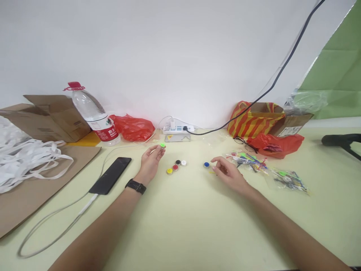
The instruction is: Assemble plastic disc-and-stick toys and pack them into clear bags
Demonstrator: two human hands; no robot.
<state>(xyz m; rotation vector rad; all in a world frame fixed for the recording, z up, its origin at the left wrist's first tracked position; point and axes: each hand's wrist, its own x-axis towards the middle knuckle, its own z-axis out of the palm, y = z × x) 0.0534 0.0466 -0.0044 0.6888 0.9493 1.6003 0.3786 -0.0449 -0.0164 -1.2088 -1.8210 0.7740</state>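
My left hand (150, 161), a dark watch on its wrist, pinches a small round disc with a bright green top (163, 145) just above the table. Between the hands lie a yellow disc (169, 171), a red disc (175, 167), a black disc (178, 162) and a white disc (184, 163), grouped closely. A blue disc (207, 165) rests apart from them, just left of my right hand (228, 174). That hand's fingers are curved and apart. By its thumb shows a thin yellow piece (212, 172); contact with it is unclear.
Clear bags of small coloured parts (289, 180) lie right, near glasses (245, 144) and a red plastic bag (278, 146). A power strip (178, 129) stands against the wall. Left are a charging phone (111, 175), a large bottle (94, 114), cardboard (53, 162) and white straps (31, 163).
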